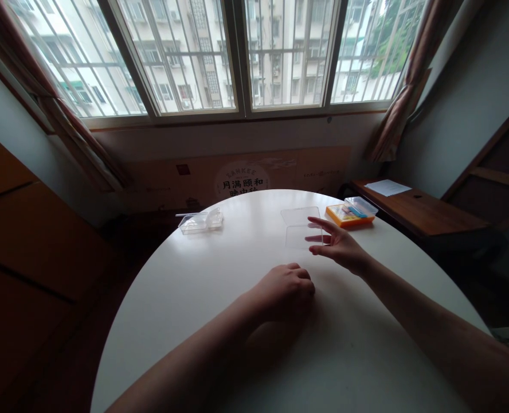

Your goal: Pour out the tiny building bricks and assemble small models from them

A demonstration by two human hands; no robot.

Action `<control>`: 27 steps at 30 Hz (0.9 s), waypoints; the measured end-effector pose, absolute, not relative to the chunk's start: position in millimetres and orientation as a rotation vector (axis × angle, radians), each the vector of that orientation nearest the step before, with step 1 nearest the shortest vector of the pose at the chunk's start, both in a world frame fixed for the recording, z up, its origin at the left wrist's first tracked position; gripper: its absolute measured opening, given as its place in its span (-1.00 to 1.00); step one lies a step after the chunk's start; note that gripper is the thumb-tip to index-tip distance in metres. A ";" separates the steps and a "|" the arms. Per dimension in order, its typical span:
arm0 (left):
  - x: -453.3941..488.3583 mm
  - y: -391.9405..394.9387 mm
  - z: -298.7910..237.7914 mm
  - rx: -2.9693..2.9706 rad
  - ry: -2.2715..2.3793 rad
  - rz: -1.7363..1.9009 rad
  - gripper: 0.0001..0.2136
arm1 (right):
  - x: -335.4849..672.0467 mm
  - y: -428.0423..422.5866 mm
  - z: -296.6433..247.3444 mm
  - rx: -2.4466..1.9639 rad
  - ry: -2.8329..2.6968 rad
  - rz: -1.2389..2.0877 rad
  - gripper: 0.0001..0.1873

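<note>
A clear plastic box [297,236] with its lid raised stands on the white round table [172,298]. My right hand [343,246] is at the box's right side, its fingers stretched out and spread. Some of those fingers show through the clear plastic; whether they touch it I cannot tell. Nearer to me, my left hand [286,287] is closed, knuckles up, low over the tabletop. Its fingertips are curled under, so anything inside them is hidden.
An orange box [349,215] with a blue item and a clear case lies at the table's right rear. Clear plastic packaging [200,221] with a thin white stick sits at the left rear. A wooden chair [413,209] holding a paper stands beyond the right edge.
</note>
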State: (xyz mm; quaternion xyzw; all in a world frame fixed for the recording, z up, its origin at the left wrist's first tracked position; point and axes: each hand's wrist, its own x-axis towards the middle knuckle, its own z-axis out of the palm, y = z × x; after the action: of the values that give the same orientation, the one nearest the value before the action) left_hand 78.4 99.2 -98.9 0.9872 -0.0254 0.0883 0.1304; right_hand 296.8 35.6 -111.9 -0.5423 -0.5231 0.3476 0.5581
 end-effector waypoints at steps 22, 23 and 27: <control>70.3 115.0 -87.6 3.043 0.673 0.501 -0.79 | 264.7 39.8 -125.4 -1.163 -1.309 0.881 -0.08; 69.8 117.2 -85.0 3.050 0.696 0.474 -0.80 | 264.9 39.4 -125.5 -1.164 -1.333 0.871 -0.11; 60.4 138.0 -71.7 3.049 0.927 0.385 -0.77 | 270.6 38.1 -126.2 -1.258 -1.445 0.686 -0.34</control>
State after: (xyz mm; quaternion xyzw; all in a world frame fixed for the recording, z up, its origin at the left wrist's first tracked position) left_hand 60.4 138.0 -71.7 0.9493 0.2887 0.1198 -0.0344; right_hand 270.6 38.1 -126.2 -0.5259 -0.6042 0.2869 0.5254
